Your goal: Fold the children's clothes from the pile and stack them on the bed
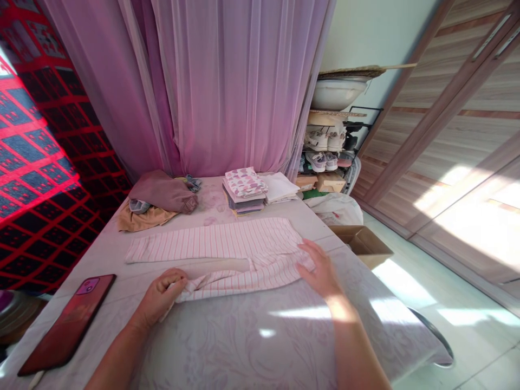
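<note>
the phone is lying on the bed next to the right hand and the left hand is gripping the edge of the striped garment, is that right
No, the red-cased smartphone lies beside the left hand, not the right hand, as the head view shows. The left hand does grip the edge of the striped garment.

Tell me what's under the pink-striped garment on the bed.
The pale patterned bedspread shows around the pink-striped garment; the left hand grips its near fold. What lies directly beneath the garment is covered and cannot be seen.

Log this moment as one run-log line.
left hand: holding edge of striped garment | right hand: spread flat on garment | nearby: phone on bedspread
</note>
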`<state>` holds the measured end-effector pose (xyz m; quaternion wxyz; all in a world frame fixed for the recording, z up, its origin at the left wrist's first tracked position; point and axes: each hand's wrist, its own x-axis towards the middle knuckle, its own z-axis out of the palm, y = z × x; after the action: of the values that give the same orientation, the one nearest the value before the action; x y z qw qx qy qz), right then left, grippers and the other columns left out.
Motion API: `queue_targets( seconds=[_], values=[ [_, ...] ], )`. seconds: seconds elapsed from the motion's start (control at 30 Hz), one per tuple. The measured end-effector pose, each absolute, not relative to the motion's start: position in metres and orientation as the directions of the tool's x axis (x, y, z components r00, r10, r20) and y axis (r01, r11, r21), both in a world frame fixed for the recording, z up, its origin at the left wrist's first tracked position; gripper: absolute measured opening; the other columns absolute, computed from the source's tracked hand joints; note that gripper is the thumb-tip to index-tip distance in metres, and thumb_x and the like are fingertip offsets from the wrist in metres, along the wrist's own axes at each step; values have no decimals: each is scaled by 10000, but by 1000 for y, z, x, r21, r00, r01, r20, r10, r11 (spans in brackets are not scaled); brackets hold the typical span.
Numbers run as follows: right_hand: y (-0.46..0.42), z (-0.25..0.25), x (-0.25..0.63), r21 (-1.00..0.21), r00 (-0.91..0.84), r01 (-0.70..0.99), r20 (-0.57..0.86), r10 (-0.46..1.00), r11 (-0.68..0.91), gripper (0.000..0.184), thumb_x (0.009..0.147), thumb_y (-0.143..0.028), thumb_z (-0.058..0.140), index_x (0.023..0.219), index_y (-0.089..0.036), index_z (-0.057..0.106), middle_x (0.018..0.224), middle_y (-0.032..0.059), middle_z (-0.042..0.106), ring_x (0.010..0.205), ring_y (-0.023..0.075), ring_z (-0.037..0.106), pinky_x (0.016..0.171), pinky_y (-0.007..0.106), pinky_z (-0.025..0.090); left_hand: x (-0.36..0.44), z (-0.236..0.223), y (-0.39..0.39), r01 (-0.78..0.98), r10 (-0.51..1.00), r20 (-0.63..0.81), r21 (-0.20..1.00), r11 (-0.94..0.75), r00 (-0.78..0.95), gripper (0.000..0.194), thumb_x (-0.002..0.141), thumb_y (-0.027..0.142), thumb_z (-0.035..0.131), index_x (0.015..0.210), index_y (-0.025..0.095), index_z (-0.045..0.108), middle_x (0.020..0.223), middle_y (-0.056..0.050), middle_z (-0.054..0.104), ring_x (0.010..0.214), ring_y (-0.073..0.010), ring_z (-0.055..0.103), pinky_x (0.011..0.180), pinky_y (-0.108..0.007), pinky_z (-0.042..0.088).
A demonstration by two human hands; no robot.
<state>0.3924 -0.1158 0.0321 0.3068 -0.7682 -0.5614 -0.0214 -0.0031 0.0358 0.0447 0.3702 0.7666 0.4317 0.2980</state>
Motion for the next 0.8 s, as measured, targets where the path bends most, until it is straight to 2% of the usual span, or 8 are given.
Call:
queue_targets(
  seconds=[0.07,0.17,0.23,0.33,0.47,0.57,0.7,0.8],
  values=[
    [-118,32,380,-435,156,899,227,961,-43,479,755,-357,617,1222,-255,638,1365,82,580,1316,292,457,1112,454,320,3,55,32,342,906,11,924,-170,422,337,732,494,594,594,190,636,735,-25,664,689,-170,593,634,-262,476],
    [-116,25,363,-389,81,920,70,994,-47,513,759,-310,617,1271,-281,619,1422,61,538,1376,298,389,1151,510,231,15,70,28,127,885,-206,978,168,418,384,677,539,667,762,166,711,683,-23,672,627,-168,585,574,-250,446],
    [-113,19,359,-362,94,931,89,992,-56,430,796,-207,513,1194,-278,658,1389,52,569,1363,272,410,1141,538,222,24,74,26,-23,850,-286,944,329,443,445,640,540,707,855,150,728,758,-49,717,685,-194,623,617,-265,468],
    [-108,14,362,-357,126,933,200,972,-47,398,776,-111,414,1024,-238,698,1148,58,702,1172,220,575,1120,508,272,37,73,22,-125,767,-358,863,490,533,530,661,563,695,978,140,732,863,-82,749,769,-236,657,685,-306,492],
    [-108,13,370,-385,190,919,256,948,-80,353,736,-123,432,946,-230,694,818,24,724,836,184,652,1058,439,374,58,66,13,-96,732,-355,863,495,581,477,705,592,666,717,117,699,643,-62,688,609,-178,607,578,-264,439],
    [-111,18,369,-407,185,911,262,947,-66,354,719,-123,444,932,-233,705,782,15,727,806,195,652,1043,444,386,77,71,8,-50,721,-337,888,457,605,495,702,599,673,530,150,555,441,12,519,417,-89,431,450,-221,316],
    [-113,29,363,-439,149,898,233,961,-33,242,805,-163,477,754,-245,698,747,24,728,765,213,654,1037,453,391,94,87,6,-69,603,-336,834,548,723,524,712,635,623,508,210,395,405,71,380,348,-65,293,398,-220,252],
    [-113,36,360,-424,147,904,186,971,-55,299,860,-230,490,595,-248,628,614,21,668,685,212,637,1037,461,391,102,90,10,68,598,-365,886,459,713,529,766,680,532,545,211,428,436,57,419,389,-81,346,433,-223,283]
  ],
)
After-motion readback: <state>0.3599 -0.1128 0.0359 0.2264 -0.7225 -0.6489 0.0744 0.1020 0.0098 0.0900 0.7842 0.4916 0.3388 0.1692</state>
